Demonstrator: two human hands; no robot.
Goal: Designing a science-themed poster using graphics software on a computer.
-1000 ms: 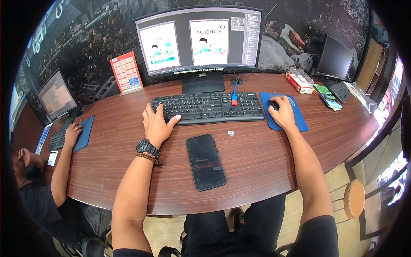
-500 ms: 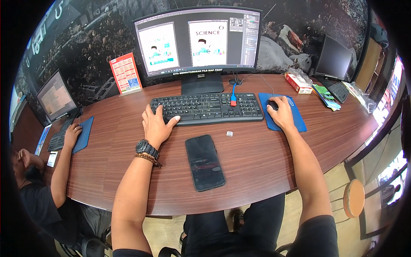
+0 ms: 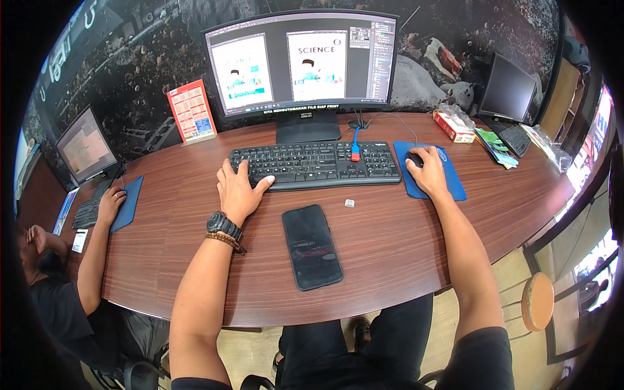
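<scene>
1. The brown desk (image 3: 383, 260) bears everything here; its wood grain runs mostly from side to side.
2. The wide monitor (image 3: 312, 109) stands behind the keyboard (image 3: 305, 161), its lit screen facing the person.
3. The keyboard lies flat, its long axis running left to right, nearly level, with the number pad at the right end and the space-bar edge toward the person.
4. Just beside the keyboard's right end lies the blue mouse pad (image 3: 459, 188).
5. In front of the keyboard lies a dark phone (image 3: 312, 247), screen up, its long axis running near to far, the far end leaning slightly left.
6. The left hand (image 3: 237, 193) rests at the keyboard's left end, spread rather than gripping, thumb out along the front edge; key presses cannot be told.
7. The right hand (image 3: 429, 171), right of the keyboard, curls over the mouse.
8. The black mouse (image 3: 415, 160) sits on the pad, mostly covered, so its exact heading cannot be told.
9. A red plug (image 3: 355, 156) lies on the keyboard, pointing toward the person, its blue cable (image 3: 356, 134) trailing back.
10. A small pale piece (image 3: 350, 203) lies just in front of the keyboard.
</scene>
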